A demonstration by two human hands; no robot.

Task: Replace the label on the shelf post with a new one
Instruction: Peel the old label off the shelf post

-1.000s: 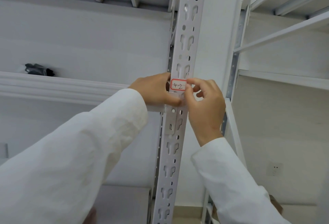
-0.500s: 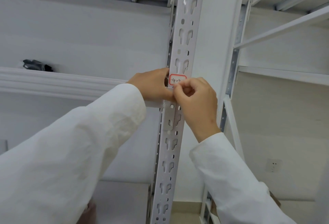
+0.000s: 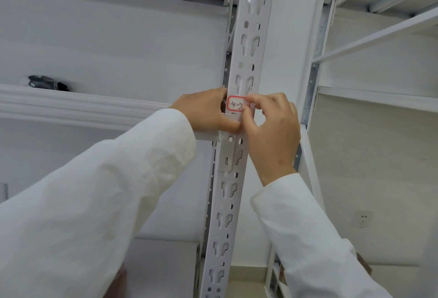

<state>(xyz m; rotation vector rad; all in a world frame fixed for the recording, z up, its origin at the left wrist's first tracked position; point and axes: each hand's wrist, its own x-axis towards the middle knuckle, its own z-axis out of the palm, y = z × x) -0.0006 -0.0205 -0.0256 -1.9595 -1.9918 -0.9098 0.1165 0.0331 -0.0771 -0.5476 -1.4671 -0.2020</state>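
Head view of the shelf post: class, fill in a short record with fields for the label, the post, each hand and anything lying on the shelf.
label: red-bordered label, handwritten, on the post's front
post: white slotted shelf post, upright
left hand: left hand against the post's left edge, beside the label
right hand: right hand, fingertips pinching the label's right edge
shelf item: dark object on the left shelf

red-bordered white label [image 3: 235, 104], handwritten, flat on white slotted shelf post [image 3: 246, 44].
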